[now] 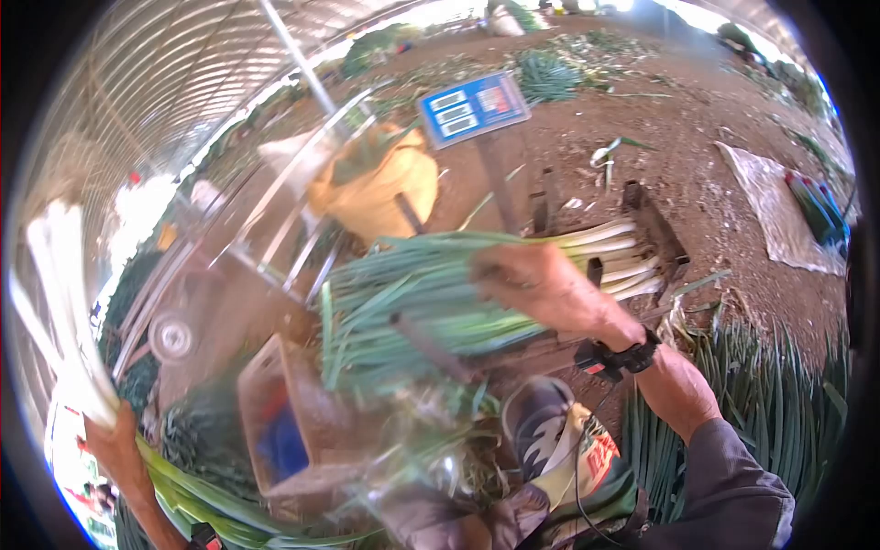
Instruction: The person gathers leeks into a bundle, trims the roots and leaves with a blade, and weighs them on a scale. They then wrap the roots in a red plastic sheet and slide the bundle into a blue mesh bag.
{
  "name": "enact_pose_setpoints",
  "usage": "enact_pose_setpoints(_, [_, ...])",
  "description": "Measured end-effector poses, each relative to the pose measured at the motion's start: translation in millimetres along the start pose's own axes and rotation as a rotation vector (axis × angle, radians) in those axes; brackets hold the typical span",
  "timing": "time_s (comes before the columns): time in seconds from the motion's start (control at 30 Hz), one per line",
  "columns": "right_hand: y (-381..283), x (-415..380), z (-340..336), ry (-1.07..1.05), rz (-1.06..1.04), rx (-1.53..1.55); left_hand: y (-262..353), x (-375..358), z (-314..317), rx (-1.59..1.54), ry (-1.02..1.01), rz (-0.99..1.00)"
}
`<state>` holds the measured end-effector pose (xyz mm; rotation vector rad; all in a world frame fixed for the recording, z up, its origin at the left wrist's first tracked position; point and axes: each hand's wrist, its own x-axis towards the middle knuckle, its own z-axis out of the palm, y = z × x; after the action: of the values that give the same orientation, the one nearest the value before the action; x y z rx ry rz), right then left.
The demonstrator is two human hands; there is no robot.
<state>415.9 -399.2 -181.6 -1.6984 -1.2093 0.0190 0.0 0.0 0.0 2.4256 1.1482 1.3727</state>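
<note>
My left hand (112, 445) is closed round a few long green onions (71, 312) at the far left. Their white ends point up, and the green leaves trail down below the hand. A thick bundle of green onions (394, 284) lies across a brown metal rack (662, 240), white root ends to the right. Over the middle of this bundle is my right hand (527, 280), its fingers curled downward and smeared by motion. Both wrists wear a dark strap with a small device.
A blue price-scale display (472, 110) stands behind the rack. Beyond the leaf ends is a yellow sack (380, 188) beside a metal frame (275, 197). A crate (252, 412) sits at lower left. More green onions (752, 412) are piled at right, near a plastic sheet (770, 215).
</note>
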Motion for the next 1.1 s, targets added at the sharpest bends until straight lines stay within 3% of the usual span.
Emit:
enact_pose_setpoints(0.07, [0.1,-10.1,-16.6,0.203,0.19,0.211,46.1,12.6,44.1,0.18,0.118,0.232])
enact_pose_setpoints(0.1, [29.6,-23.2,-68.2,0.235,0.294,0.199,85.8,-0.4,112.8,0.166,0.129,0.41])
enact_pose_setpoints(0.2, [71.0,-34.7,-106.1,0.452,0.253,0.169,149.3,3.8,202.0,0.18,-0.025,0.563])
enact_pose_setpoints(0.3, [98.8,-51.1,-134.5,0.538,0.321,0.062,209.5,-15.8,294.6,0.244,-0.057,0.899])
enact_pose_setpoints(0.33, [105.9,-54.3,-139.6,0.572,0.295,0.098,228.5,-24.8,324.2,0.293,-0.133,0.922])
enact_pose_setpoints(0.4, [122.3,-59.6,-152.0,0.541,0.24,-0.138,267.9,-51.7,381.4,0.32,-0.191,1.024])
enact_pose_setpoints(0.6, [196.2,-59.4,-154.5,0.313,-0.012,-0.759,329.9,-147.0,530.3,0.258,-0.386,1.228])
enact_pose_setpoints(0.7, [219.6,-48.3,-145.9,0.151,-0.046,-0.989,340.0,-196.0,582.8,0.197,-0.438,1.262])
enact_pose_setpoints(0.83, [269.0,-40.4,-139.4,-0.095,0.078,-1.173,348.8,-247.0,619.1,0.12,-0.491,1.279])
enact_pose_setpoints(0.87, [279.6,-41.1,-139.6,-0.079,0.04,-1.292,351.3,-255.1,625.9,0.104,-0.511,1.278])
enact_pose_setpoints(0.97, [295.6,-39.5,-143.4,-0.247,0.184,-1.319,357.1,-276.7,642.6,0.098,-0.509,1.275])
enact_pose_setpoints(1.07, [323.5,-39.5,-148.5,-0.553,0.552,-1.25,371.2,-309.6,655.5,0.043,-0.433,1.279])
enact_pose_setpoints(1.1, [334.4,-41.2,-150.2,-0.615,0.636,-1.24,377.3,-318.1,659.6,0.01,-0.519,1.233])
